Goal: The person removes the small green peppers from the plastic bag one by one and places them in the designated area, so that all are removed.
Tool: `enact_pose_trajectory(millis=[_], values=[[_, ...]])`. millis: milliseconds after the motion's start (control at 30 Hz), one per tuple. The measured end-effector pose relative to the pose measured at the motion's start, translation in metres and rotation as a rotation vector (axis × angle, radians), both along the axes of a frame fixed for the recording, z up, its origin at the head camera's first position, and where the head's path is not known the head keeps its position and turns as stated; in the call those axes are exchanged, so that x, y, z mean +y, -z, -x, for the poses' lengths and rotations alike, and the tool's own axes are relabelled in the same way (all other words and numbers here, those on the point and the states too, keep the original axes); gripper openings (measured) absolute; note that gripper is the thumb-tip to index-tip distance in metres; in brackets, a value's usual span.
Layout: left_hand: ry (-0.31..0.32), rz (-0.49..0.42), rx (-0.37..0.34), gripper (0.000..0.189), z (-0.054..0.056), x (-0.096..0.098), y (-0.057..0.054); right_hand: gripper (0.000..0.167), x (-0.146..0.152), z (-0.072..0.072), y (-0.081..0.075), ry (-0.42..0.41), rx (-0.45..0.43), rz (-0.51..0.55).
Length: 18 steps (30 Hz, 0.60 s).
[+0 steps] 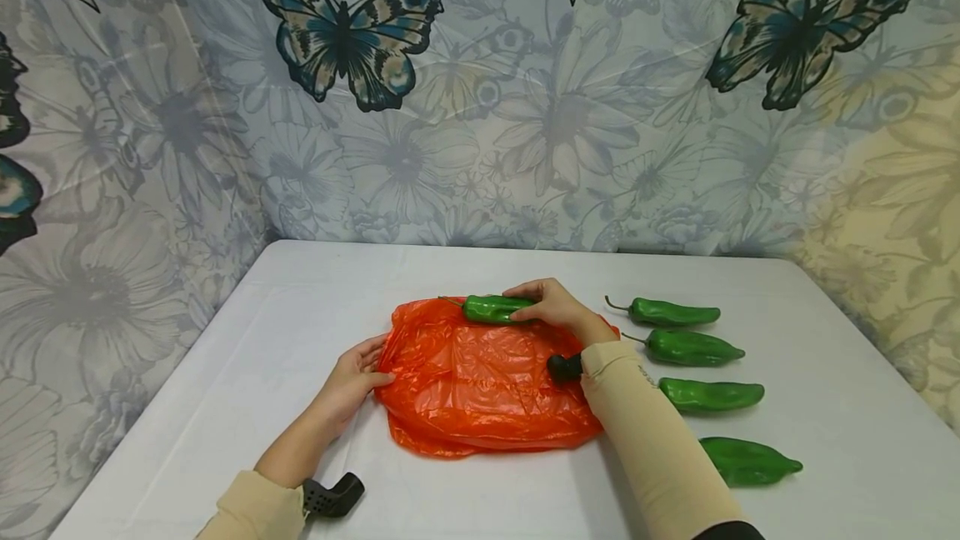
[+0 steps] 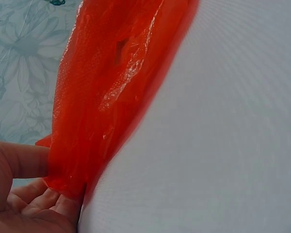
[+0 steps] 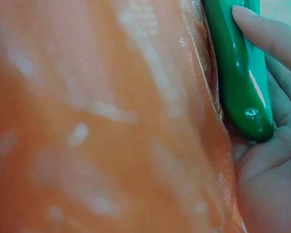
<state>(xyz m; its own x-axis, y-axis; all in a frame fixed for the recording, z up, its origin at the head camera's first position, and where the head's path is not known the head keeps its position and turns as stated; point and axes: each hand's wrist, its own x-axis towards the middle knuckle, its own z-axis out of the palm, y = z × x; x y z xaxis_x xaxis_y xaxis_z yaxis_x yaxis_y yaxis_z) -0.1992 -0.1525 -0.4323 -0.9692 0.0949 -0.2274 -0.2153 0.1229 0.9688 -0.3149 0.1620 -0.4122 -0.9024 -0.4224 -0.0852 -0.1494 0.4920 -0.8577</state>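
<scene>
An orange-red plastic bag (image 1: 487, 390) lies on the white table in the head view. My left hand (image 1: 352, 377) pinches its left edge between thumb and fingers; the left wrist view shows the thumb (image 2: 31, 161) on the red film. In my right hand (image 1: 555, 307) is a green pepper (image 1: 491, 309), gripped near its tip, with its stem pointing left over the bag's far edge. The right wrist view has the glossy pepper (image 3: 242, 73) between thumb and fingers, right beside the bag (image 3: 111, 145).
Several more green peppers stand in a column on the right: one at the back (image 1: 675, 312), a second pepper (image 1: 693, 347), a third pepper (image 1: 712, 395) and a front pepper (image 1: 750, 462) partly behind the right sleeve (image 1: 652, 432). A butterfly-print cloth (image 1: 480, 148) hangs behind the table (image 1: 225, 415).
</scene>
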Motion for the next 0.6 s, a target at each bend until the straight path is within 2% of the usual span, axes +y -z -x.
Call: enact_pose_trajectory(millis=[333,600], values=[[0.003,0.018,0.0,0.06,-0.0009,0.0005,-0.0011,0.042,0.0007,0.002,-0.0009,-0.022,0.023,-0.008],[0.004,0.016,0.003,0.06,-0.0012,0.0005,-0.0016,0.043,0.0001,0.003,-0.0072,0.018,0.002,-0.026]])
